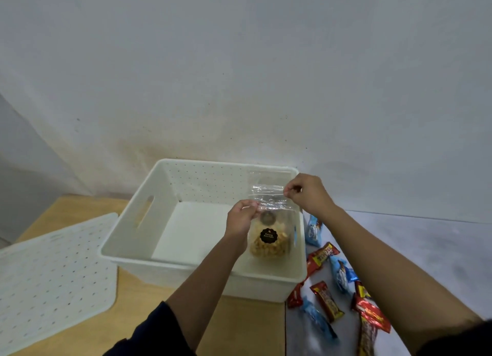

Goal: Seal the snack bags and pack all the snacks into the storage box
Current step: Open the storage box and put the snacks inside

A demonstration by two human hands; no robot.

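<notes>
Snack bag: the clear snack bag [269, 238] is held upright inside the right half of the storage box [207, 182]. Golden-brown pieces fill its lower part, behind a round black label [268, 235]. Whether its bottom touches the box floor cannot be told.
Bag top: the empty, crinkled upper part rises above the filling, with its top edge level with the box's back rim.
Left hand: the left hand [241, 217] has its fingers [253, 206] pinching the bag's left edge, just above the filling.
Right hand: the right hand [308, 193] has its fingers [288, 189] curled and pinching the bag's right edge, higher up than the left.
Storage box: white with dotted walls and a slot handle in the left wall; it stands on the wooden tabletop [239, 323].
Lid: a white dotted lid [53, 275] lies flat on the tabletop, left of the box and apart from it.
Loose snacks: red packets [326, 301] and at least 3 blue packets [312, 230] lie scattered on a pale cloth [426, 249], just beside the box's right wall.
In the way: the left forearm crosses the box's front rim, the bag hides part of the right wall, and the right forearm covers some of the packets.
Backdrop: a plain pale wall [239, 75] stands behind the box.
</notes>
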